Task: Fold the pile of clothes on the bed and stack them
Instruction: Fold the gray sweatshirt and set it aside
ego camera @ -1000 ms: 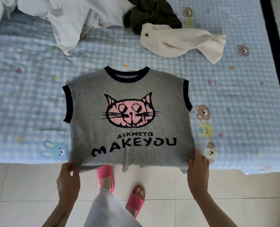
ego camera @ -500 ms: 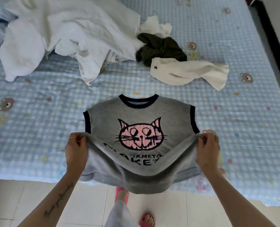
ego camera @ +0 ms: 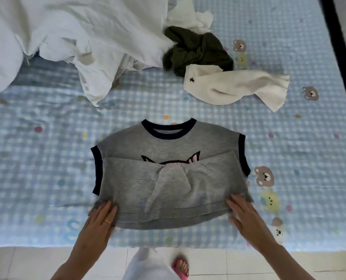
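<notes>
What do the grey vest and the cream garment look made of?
Grey vest: soft matte jersey or sweatshirt knit, judging by its heathered surface and ribbed navy trim. Cream garment: likely fuzzy knit or fleece, given its nubby, matte pile.

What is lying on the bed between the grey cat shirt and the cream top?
Nothing lies there. In the head view only bare checked bed sheet separates the grey cat shirt from the cream top.
</notes>
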Demonstrator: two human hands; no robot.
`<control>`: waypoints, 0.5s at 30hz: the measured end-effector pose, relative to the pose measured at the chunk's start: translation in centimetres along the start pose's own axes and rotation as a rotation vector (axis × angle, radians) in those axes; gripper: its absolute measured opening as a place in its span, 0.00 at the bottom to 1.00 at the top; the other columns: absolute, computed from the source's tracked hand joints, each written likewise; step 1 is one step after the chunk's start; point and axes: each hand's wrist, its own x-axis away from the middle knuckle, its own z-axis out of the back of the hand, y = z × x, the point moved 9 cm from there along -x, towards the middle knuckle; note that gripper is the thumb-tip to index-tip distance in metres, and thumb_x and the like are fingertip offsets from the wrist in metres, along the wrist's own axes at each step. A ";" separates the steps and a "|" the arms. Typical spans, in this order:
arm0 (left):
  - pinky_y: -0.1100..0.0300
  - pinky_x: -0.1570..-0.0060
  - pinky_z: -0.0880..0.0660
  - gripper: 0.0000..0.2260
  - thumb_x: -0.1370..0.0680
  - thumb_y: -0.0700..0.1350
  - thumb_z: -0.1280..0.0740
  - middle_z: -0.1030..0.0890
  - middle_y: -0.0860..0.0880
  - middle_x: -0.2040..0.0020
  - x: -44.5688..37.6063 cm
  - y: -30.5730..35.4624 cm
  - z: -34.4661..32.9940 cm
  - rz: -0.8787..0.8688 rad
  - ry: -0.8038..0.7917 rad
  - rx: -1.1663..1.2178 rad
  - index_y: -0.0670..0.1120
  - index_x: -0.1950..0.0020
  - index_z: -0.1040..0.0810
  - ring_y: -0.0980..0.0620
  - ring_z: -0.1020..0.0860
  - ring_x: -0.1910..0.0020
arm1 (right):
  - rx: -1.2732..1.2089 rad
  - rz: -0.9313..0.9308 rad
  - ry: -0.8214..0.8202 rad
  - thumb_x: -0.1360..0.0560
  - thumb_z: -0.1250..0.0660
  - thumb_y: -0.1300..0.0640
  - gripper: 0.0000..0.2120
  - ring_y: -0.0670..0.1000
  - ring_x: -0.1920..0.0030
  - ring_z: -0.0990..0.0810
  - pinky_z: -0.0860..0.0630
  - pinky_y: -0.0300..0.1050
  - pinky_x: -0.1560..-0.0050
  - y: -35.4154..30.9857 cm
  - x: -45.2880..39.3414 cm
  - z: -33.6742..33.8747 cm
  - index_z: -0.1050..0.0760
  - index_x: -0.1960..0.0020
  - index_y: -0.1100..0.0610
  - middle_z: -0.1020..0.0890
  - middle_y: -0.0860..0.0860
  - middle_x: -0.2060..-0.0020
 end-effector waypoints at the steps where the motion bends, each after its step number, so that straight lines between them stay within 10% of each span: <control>1: 0.57 0.32 0.43 0.29 0.18 0.52 0.56 0.22 0.38 0.40 -0.1 -0.2 0.0 -0.032 0.013 -0.023 0.36 0.41 0.21 0.41 0.28 0.40 | 0.030 0.020 0.002 0.33 0.24 0.63 0.24 0.56 0.36 0.25 0.24 0.56 0.41 0.1 -0.2 0.0 0.24 0.37 0.60 0.23 0.56 0.36; 15: 0.49 0.64 0.21 0.18 0.43 0.22 0.27 0.19 0.41 0.59 -0.2 -1.8 1.7 0.172 0.062 -0.021 0.38 0.58 0.18 0.38 0.20 0.62 | 0.228 -0.031 0.165 0.48 0.25 0.77 0.21 0.61 0.60 0.17 0.20 0.53 0.63 1.2 -1.4 2.9 0.21 0.57 0.64 0.18 0.59 0.60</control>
